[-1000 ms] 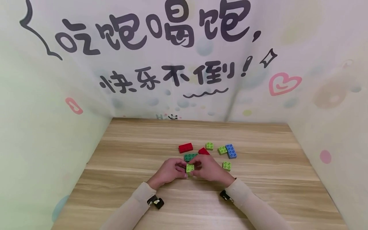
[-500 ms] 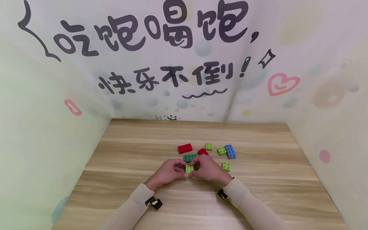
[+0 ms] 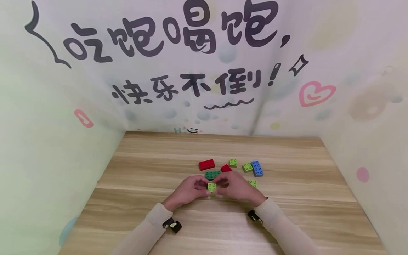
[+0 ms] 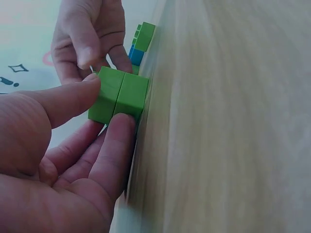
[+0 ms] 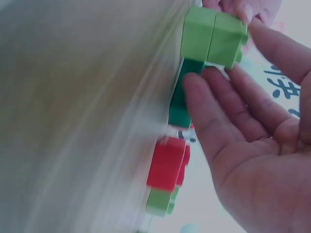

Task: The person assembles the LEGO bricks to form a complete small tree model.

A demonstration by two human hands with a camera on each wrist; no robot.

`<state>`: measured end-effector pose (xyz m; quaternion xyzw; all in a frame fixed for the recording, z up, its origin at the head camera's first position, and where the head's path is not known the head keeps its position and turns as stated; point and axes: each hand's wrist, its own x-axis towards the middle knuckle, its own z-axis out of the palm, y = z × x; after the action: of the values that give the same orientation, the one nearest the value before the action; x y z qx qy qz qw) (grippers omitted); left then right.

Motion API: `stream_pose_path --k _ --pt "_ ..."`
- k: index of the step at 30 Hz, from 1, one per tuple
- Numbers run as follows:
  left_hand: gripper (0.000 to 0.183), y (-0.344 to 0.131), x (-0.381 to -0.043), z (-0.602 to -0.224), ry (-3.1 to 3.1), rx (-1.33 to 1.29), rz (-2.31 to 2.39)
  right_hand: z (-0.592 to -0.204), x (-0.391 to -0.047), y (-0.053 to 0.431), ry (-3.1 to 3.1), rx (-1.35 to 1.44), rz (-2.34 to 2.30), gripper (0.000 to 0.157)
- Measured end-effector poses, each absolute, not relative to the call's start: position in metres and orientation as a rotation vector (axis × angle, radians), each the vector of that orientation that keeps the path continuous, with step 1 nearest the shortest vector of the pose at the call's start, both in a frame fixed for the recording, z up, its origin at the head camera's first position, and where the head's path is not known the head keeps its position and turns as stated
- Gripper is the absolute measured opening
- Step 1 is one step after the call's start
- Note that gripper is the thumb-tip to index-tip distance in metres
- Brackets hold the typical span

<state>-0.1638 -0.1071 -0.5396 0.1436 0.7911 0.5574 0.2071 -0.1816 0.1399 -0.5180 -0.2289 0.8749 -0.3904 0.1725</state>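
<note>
Two lime-green 2x2 toy bricks [image 3: 211, 187] are stacked one on the other, close over the table. My left hand [image 3: 190, 189] pinches the stack; in the left wrist view its thumb [image 4: 73, 99] lies at one side and a fingertip [image 4: 122, 127] at the opposite side. Just right of the stack is my right hand [image 3: 237, 187], its fingers spread and loosely bent beside the bricks. Its thumb [image 5: 272, 43] overlaps the stud side in the right wrist view. A dark green brick [image 3: 212, 175] lies just behind the stack.
Behind the hands on the wooden table [image 3: 153, 156] lie a red brick [image 3: 207, 164], a partly hidden red one [image 3: 226, 168], lime bricks [image 3: 233, 163] [image 3: 247, 167] and a blue brick [image 3: 256, 168]. Another lime brick [image 3: 253, 183] shows past the right hand. Printed walls [image 3: 197, 117] enclose the table.
My right hand has shifted slightly right, and its fingers have loosened from the lime stack. The left hand keeps the stack in nearly the same place.
</note>
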Motion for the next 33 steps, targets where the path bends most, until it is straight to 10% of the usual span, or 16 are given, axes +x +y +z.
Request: stream_pose_path --k 33 --pt "0.040 -0.103 -0.162 -0.543 2.172 0.399 1.612 -0.518 -0.175 0.241 2.728 -0.418 -1.235 0.031"
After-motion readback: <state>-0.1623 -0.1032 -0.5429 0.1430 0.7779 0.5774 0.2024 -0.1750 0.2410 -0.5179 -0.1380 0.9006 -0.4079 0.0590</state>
